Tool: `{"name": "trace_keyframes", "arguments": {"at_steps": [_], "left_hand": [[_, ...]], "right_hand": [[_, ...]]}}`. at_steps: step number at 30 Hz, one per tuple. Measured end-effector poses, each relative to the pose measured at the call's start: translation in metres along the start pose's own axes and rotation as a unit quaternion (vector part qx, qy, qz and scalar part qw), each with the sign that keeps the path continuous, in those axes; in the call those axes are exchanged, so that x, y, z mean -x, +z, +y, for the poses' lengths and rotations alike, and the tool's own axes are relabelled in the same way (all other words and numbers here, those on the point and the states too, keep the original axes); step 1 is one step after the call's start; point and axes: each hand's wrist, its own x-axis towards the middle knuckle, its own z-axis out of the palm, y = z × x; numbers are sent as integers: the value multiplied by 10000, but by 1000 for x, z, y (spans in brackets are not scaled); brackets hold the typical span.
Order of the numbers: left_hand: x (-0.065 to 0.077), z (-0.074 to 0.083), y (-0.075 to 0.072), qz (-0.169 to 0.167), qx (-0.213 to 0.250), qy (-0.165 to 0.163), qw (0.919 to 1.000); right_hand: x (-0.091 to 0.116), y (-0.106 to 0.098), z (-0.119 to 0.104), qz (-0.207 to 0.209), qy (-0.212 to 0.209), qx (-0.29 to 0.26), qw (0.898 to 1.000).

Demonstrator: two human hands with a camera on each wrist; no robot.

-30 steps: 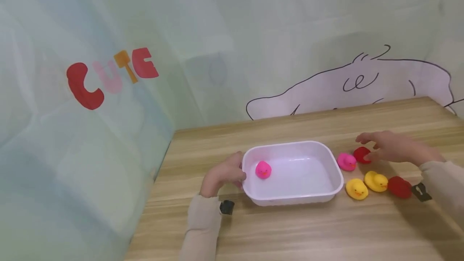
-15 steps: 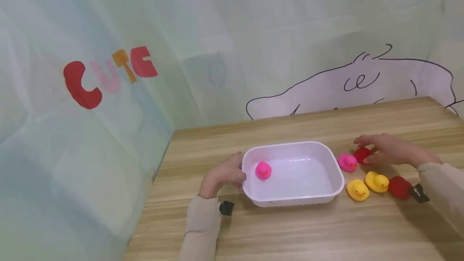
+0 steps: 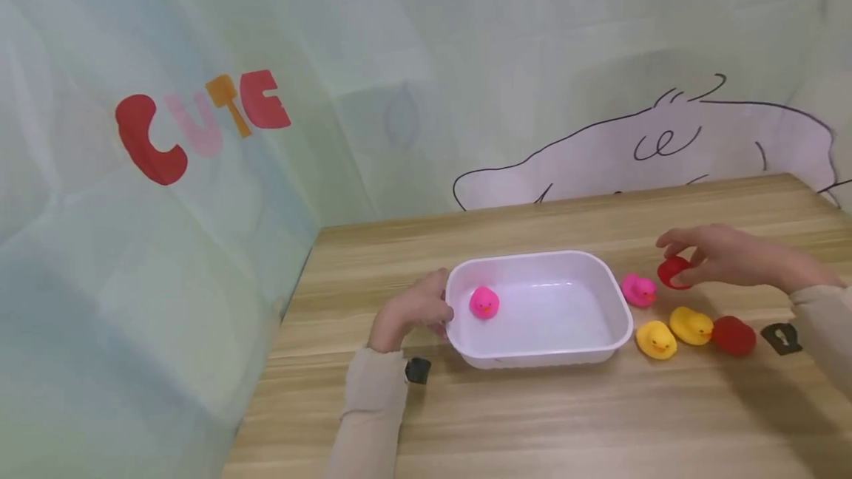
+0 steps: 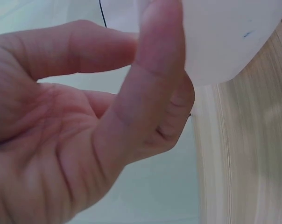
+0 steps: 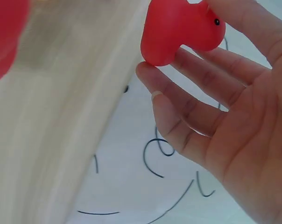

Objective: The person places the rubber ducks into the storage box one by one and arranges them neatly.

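A white plastic basin (image 3: 546, 346) stands mid-table with a pink rubber duck (image 3: 484, 304) inside, near its left end. My left hand (image 3: 414, 310) grips the basin's left rim; the left wrist view shows thumb and fingers on its pale wall (image 4: 225, 42). To the right, my right hand (image 3: 722, 256) pinches a red rubber duck (image 3: 674, 272) between thumb and fingers. In the right wrist view that red duck (image 5: 178, 32) sits at the fingertips, partly hidden by the thumb.
Right of the basin sit another pink duck (image 3: 639, 290), a yellow duck (image 3: 656, 340), a second yellow duck (image 3: 691, 326) and another red duck (image 3: 734, 335). A printed cloth (image 3: 373, 80) hangs behind the wooden table (image 3: 532, 427).
My right hand has closed its fingers on the far red duck and raised it slightly, shifting a little to the right. The left hand keeps its hold on the basin.
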Motion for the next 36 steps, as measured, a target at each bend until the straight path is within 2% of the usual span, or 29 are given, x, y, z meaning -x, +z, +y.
{"name": "trace_keyframes", "arguments": {"at_steps": [7, 13, 16, 21, 28, 36], "left_hand": [[2, -1, -2, 93, 0, -62, 9999], [1, 0, -1, 64, 39, -39, 10000], [3, 2, 0, 55, -45, -183, 9998], [4, 4, 0, 34, -225, -419, 9989], [5, 5, 3, -14, -298, -417, 9987], [4, 4, 2, 9, -418, -340, 9985]], "right_hand": [[-4, -5, -21, 15, -17, 46, 10000], [-5, -8, -41, 179, -223, 240, 9993], [-8, -8, -55, 235, -363, 347, 9985], [-20, -5, -79, 216, -566, 528, 9968], [-40, 6, -109, 50, -778, 482, 9958], [-56, 11, -132, -71, -896, 397, 9952]]}}
